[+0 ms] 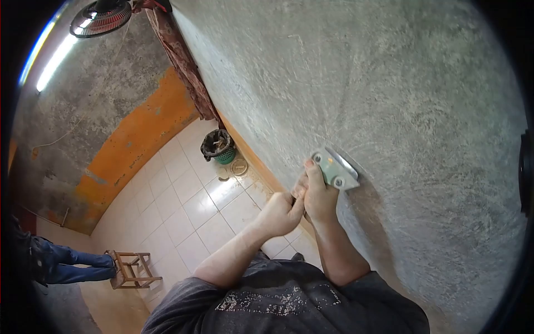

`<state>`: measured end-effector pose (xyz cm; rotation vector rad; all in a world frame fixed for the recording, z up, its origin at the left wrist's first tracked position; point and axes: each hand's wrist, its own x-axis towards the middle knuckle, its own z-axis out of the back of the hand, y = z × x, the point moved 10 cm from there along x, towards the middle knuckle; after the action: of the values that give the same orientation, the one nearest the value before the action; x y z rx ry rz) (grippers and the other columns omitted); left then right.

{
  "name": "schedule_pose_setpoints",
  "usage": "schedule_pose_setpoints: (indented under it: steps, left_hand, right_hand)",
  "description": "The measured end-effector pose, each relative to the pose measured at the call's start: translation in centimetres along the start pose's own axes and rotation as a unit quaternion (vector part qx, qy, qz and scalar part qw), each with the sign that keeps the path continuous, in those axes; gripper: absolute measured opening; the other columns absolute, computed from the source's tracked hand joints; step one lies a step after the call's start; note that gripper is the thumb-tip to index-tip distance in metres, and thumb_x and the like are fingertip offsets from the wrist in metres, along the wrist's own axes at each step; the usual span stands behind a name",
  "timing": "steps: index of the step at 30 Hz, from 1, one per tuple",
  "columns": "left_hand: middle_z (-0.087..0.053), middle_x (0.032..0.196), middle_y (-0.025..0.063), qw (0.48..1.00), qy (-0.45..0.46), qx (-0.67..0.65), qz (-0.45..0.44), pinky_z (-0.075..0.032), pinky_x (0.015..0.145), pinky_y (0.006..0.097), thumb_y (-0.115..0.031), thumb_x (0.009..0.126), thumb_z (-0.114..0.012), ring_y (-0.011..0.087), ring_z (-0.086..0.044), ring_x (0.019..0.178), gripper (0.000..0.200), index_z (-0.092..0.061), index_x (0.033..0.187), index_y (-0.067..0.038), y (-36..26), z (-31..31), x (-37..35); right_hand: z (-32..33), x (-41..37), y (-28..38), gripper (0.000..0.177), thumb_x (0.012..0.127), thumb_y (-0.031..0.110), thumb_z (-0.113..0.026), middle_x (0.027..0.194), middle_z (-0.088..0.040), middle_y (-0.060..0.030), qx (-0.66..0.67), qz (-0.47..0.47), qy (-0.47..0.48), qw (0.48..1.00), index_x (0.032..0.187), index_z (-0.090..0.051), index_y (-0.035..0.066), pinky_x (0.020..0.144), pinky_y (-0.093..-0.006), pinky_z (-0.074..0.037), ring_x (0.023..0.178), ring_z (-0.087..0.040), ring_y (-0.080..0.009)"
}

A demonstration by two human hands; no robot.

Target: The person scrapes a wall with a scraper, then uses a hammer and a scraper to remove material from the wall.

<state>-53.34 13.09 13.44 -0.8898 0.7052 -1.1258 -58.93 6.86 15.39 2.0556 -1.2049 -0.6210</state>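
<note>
Grey cement-rendered wall (389,83): fanned scrape streaks surround the tool, so most of this face looks worked. The right hand (320,195) grips a pale green, 2-screw, metal-bladed scraper (335,170), pressed flat to the wall. The left hand (281,212) is fisted, touching the right.

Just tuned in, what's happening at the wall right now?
A person presses a flat metal scraper against the grey plastered wall. The right hand grips it just under the blade; the left hand is closed tight against the right one, and whether it also holds the handle is hidden. Below lie a tiled floor, a lined bin by the wall and a wooden stool, with another person's legs beside it.
</note>
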Motion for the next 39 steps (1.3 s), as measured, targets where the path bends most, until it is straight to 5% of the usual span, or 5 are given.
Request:
schedule_pose_setpoints:
  steps: [7, 11, 18, 23, 39]
  left_hand:
    - [-0.053, 0.06, 0.0273, 0.996, 0.048, -0.078, 0.022, -0.045, 0.055, 0.0384, -0.024, 0.088, -0.046, 0.0307, -0.061, 0.059, 0.037, -0.056, 0.076, 0.01, 1.5, -1.4, 0.8]
    - [-0.053, 0.063, -0.0004, 0.978, 0.1, -0.182, -0.029, -0.041, 0.055, 0.0251, -0.029, 0.094, -0.038, 0.007, -0.047, 0.059, 0.037, -0.056, 0.082, 0.001, 0.7, -2.5, 1.3]
    - [-0.049, 0.062, -0.0005, 0.906, 0.294, -0.295, 0.077, -0.038, 0.051, 0.0234, -0.033, 0.094, -0.038, 0.007, -0.046, 0.055, 0.034, -0.051, 0.08, -0.005, 7.7, -9.2, 1.4]
    - [-0.055, 0.07, 0.0018, 0.857, 0.388, -0.328, 0.087, -0.044, 0.055, 0.0254, -0.016, 0.09, -0.044, 0.0081, -0.052, 0.064, 0.015, -0.051, 0.096, -0.005, 7.8, -11.3, 1.9]
    - [-0.047, 0.051, -0.0014, 0.813, 0.489, -0.315, 0.027, -0.033, 0.04, 0.0233, -0.02, 0.088, -0.045, 0.0064, -0.044, 0.045, 0.028, -0.047, 0.064, -0.006, 4.7, -11.6, 0.1]
  right_hand:
    - [0.5, 0.4, 0.7, 0.021, 0.089, 0.016, -0.051, 0.053, -0.041, 0.003, -0.111, 0.033, -0.006, 0.993, 0.071, -0.05, 0.006, 0.037, -0.0213, -0.03, 0.041, -0.036, -0.0051]
    - [1.1, -0.6, 2.3, 0.019, 0.09, 0.015, -0.049, 0.057, -0.045, 0.002, -0.136, 0.172, -0.025, 0.975, 0.076, -0.055, 0.003, 0.044, -0.0218, -0.034, 0.048, -0.041, -0.0049]
    - [5.8, -1.8, -1.8, 0.027, 0.093, 0.025, -0.045, 0.061, -0.044, 0.0022, -0.217, 0.158, -0.11, 0.957, 0.097, -0.055, 0.0, 0.047, -0.0206, -0.036, 0.051, -0.039, -0.0045]
    - [6.5, -1.9, -1.5, 0.034, 0.093, 0.032, -0.044, 0.056, -0.038, 0.0048, -0.201, 0.153, -0.208, 0.945, 0.088, -0.055, 0.001, 0.042, -0.019, -0.028, 0.047, -0.033, -0.0032]
    - [6.4, -5.3, 0.4, 0.042, 0.089, 0.04, -0.05, 0.048, -0.037, 0.0051, -0.244, 0.191, -0.406, 0.86, 0.067, -0.051, 0.004, 0.035, -0.0219, -0.023, 0.039, -0.031, -0.0031]
